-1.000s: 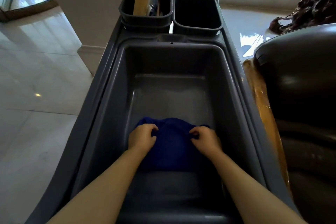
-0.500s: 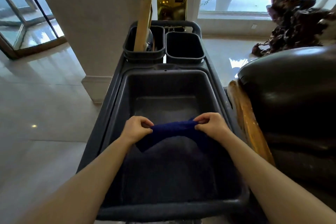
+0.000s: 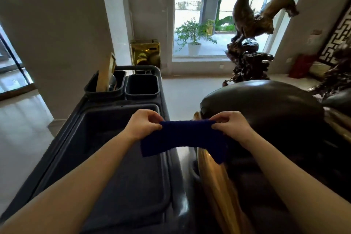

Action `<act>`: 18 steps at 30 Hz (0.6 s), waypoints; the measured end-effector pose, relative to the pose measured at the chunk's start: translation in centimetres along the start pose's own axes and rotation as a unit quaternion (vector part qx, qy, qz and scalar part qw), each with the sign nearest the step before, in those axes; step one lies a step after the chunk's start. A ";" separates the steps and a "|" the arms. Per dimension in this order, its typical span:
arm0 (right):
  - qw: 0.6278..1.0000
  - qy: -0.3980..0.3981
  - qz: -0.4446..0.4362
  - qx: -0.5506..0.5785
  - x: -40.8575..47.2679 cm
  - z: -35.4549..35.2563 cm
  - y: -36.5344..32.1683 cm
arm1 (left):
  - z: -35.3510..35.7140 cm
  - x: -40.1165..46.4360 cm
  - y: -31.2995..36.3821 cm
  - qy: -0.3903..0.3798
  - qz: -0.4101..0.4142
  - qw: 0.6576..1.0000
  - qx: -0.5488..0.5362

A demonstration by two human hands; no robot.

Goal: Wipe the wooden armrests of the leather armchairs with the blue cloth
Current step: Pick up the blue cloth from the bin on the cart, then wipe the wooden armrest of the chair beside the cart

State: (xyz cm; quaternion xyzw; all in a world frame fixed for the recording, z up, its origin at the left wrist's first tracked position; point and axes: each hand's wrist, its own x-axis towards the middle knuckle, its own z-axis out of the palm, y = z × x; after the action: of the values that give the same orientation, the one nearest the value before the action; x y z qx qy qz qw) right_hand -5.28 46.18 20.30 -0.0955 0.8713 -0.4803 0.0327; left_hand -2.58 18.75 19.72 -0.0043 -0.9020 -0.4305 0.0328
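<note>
I hold the dark blue cloth (image 3: 183, 138) stretched between both hands in mid-air. My left hand (image 3: 141, 124) pinches its left top corner above the right rim of the grey cart tub (image 3: 79, 138). My right hand (image 3: 230, 124) pinches the right top corner above the dark leather armchair (image 3: 266, 104). The chair's glossy wooden armrest (image 3: 214, 180) runs toward me just below the hanging cloth, between the cart and the leather seat. The cloth does not touch the armrest.
Two small black bins (image 3: 141, 86) sit at the cart's far end, one with a tall wooden handle (image 3: 106, 76) in it. A carved rooster statue (image 3: 248, 30) stands behind the chair by the window. A pillar (image 3: 57, 24) and shiny floor lie left.
Both hands lifted the cloth out of the cart tub and carried it up and to the right, over the gap at the armrest. My view rose toward the window.
</note>
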 end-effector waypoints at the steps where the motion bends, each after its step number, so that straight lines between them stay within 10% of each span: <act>1: 1.000 0.001 -0.002 -0.003 -0.5 -1.8 1.1 | 1.6 0.0 1.4 -0.002 0.005 1.000 0.000; 18: 0.996 -0.046 0.073 -0.009 -2.8 -14.9 23.2 | 26.8 0.5 6.9 -0.045 -0.132 0.989 -0.056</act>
State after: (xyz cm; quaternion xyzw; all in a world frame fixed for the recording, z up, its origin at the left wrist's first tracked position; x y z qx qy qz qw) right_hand -7.91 71.23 8.62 -0.0542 0.8779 -0.4636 0.1071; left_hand -4.34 43.90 8.35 0.0935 -0.8696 -0.4804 -0.0654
